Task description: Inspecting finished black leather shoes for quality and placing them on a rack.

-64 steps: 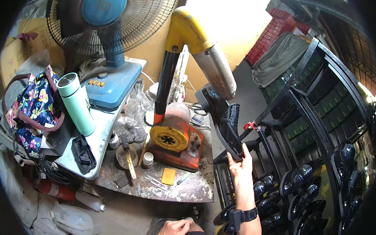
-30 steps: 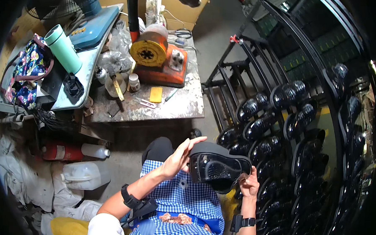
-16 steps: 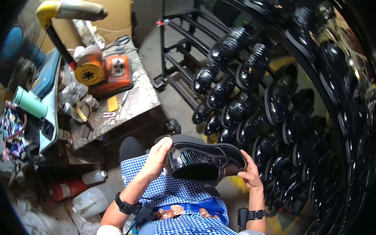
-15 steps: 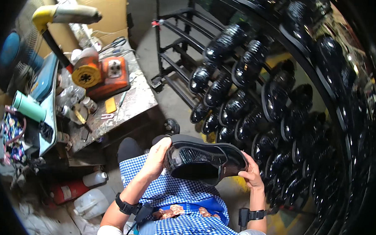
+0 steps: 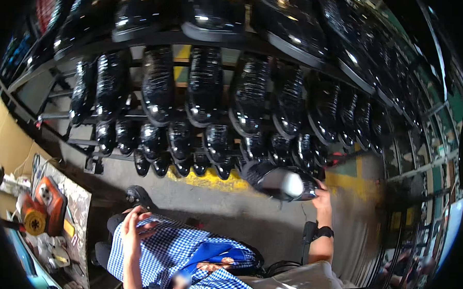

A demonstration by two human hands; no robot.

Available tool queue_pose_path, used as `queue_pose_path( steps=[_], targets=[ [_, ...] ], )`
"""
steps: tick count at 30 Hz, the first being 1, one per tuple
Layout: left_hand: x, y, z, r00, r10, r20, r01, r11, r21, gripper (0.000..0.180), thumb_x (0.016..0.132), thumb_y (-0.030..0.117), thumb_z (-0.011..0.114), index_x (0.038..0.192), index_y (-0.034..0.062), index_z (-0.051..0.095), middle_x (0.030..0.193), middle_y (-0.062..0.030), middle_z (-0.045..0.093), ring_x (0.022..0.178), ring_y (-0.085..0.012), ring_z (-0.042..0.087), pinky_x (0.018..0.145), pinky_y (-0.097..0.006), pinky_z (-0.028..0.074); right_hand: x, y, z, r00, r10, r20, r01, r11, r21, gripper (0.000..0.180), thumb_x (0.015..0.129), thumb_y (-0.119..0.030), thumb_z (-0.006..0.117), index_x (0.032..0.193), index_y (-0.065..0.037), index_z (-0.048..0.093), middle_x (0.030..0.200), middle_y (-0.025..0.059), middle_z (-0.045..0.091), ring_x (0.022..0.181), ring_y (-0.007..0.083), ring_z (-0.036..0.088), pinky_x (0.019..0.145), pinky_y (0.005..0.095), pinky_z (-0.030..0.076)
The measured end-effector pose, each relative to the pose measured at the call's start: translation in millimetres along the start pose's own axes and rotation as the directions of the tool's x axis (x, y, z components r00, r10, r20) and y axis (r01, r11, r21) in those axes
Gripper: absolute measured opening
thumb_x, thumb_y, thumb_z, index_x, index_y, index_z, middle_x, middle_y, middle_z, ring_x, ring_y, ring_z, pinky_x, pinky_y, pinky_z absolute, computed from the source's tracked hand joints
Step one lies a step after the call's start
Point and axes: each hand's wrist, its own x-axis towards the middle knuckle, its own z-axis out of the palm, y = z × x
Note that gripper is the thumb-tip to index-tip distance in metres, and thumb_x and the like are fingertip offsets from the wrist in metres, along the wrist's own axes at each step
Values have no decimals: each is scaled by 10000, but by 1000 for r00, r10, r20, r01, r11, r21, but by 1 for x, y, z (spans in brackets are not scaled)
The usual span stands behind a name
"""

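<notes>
A glossy black shoe point(image 5: 267, 179) hangs out in front of me to the right, its opening turned up and a white patch showing inside. My right hand point(image 5: 322, 198) grips it by its right end. Motion blurs the shoe's left end. Over the checked apron point(image 5: 170, 245) on my lap, my left hand point(image 5: 136, 227) holds nothing, fingers apart and loosely bent. Beyond the shoe stand tiers of similar black shoes point(image 5: 205, 84), toes toward me.
A black metal rack point(image 5: 67, 117) spans the far side, loaded with shoes. At left is a worn workbench point(image 5: 81, 215) with an orange machine point(image 5: 51, 201) and a yellow block point(image 5: 69, 227). A white sack-like bundle point(image 5: 298, 281) lies close on my right.
My view has swung right toward the rack. The left hand has let go of the shoe and come back over my lap. The right hand now carries the shoe alone, out to the right.
</notes>
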Motion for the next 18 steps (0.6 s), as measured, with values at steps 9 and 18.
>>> queue_pose_path(
  steps=[9, 18],
  targets=[
    [16, -10, -88, 932, 84, -351, -126, 987, -96, 382, 902, 342, 519, 1156, 56, 530, 878, -65, 625, 618, -138, 615, 478, -208, 486, -66, 64, -138, 614, 31, -789, 382, 862, 332, 378, 777, -265, 661, 1109, -106, 575, 1078, 45, 622, 988, 226, 566, 842, 436, 448],
    [-18, -41, -172, 794, 128, -595, -225, 970, -92, 413, 919, 367, 484, 1230, 96, 502, 1010, -65, 630, 727, -143, 631, 563, -233, 516, 56, 5, -161, 636, 35, -771, 430, 813, 392, 342, 775, -251, 685, 1068, -97, 596, 1023, 42, 622, 941, 219, 578, 780, 355, 511]
  ],
)
